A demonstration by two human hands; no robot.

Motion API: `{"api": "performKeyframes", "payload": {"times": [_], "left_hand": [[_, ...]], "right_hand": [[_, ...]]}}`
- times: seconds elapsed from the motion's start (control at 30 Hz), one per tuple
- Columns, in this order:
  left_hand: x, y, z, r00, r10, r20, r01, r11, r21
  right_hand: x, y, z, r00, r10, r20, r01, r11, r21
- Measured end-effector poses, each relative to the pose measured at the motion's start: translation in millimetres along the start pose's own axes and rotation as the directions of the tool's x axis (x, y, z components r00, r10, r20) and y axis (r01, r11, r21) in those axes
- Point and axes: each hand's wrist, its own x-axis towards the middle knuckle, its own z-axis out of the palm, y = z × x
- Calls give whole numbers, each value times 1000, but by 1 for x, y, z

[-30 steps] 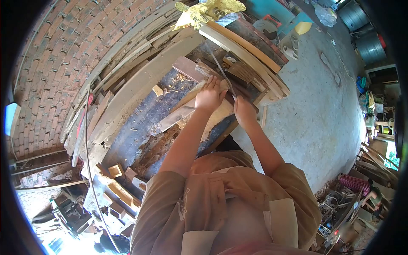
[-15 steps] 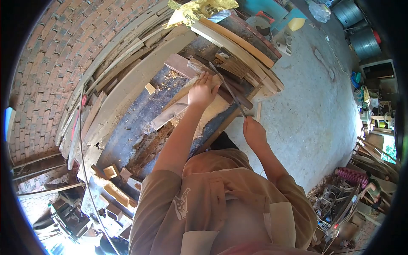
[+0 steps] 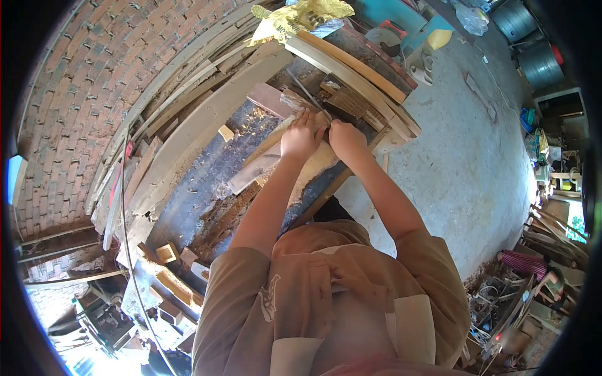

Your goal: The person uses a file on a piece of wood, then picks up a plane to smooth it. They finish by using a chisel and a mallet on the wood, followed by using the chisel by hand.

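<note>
My left hand (image 3: pixel 301 138) presses down on a piece of wood (image 3: pixel 269 141), its fingers bent over the far end. Close beside it, my right hand (image 3: pixel 347 141) is closed around the near end of a long thin metal file (image 3: pixel 302 86). The file's shaft lies across the end of the wood and points away to the upper left; its handle is hidden in my fist. A flat, pale board (image 3: pixel 249 177) lies under my left wrist. A reddish block (image 3: pixel 269 99) sits just beyond my left fingers.
The dark workbench (image 3: pixel 182 210) carries shavings and a small wood offcut (image 3: pixel 226 133). Long planks (image 3: pixel 207 106) lie along the brick wall (image 3: pixel 100 81). More boards (image 3: pixel 351 69) and a yellow sack (image 3: pixel 301 19) are at the far end. Concrete floor (image 3: pixel 451 163) spreads to the right.
My right hand has pushed the file forward and to the upper left, from near the bench's edge up beside my left hand. The left hand stays on the wood.
</note>
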Motion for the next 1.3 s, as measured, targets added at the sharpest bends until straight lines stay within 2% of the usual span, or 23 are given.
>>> {"api": "performKeyframes", "payload": {"times": [0.13,0.2,0.4,0.63,0.7,0.83,0.9,1.03,1.17,1.3], "left_hand": [[1,3,0,999,-39,-3,39,999,-17],[-1,3,-2,998,65,-12,-65,998,-10],[-1,4,-2,997,71,-14,-72,997,-22],[-1,2,-1,996,85,-5,-85,996,-10],[-1,2,0,997,72,-3,-72,997,-32],[-2,4,-2,997,71,5,-71,997,-39],[-1,4,-3,997,70,16,-69,997,-34],[-1,4,-2,996,84,10,-84,996,-39],[-1,1,0,996,89,-5,-89,996,-28],[-1,3,-1,998,68,-10,-68,998,16]], "right_hand": [[-5,4,-3,1000,-8,12,8,1000,9],[-18,5,-7,999,-35,-11,35,998,60],[-20,16,17,992,-47,-116,51,998,32],[-28,19,18,995,-24,-98,29,998,51],[-44,22,17,991,-19,-131,14,999,-34],[-82,34,11,991,-1,-135,2,1000,5],[-91,38,8,997,30,-67,-31,999,-15],[-69,31,8,998,38,-51,-38,999,2],[-22,15,14,996,-14,-90,21,997,74],[-26,18,15,996,-23,-83,28,998,59]]}}
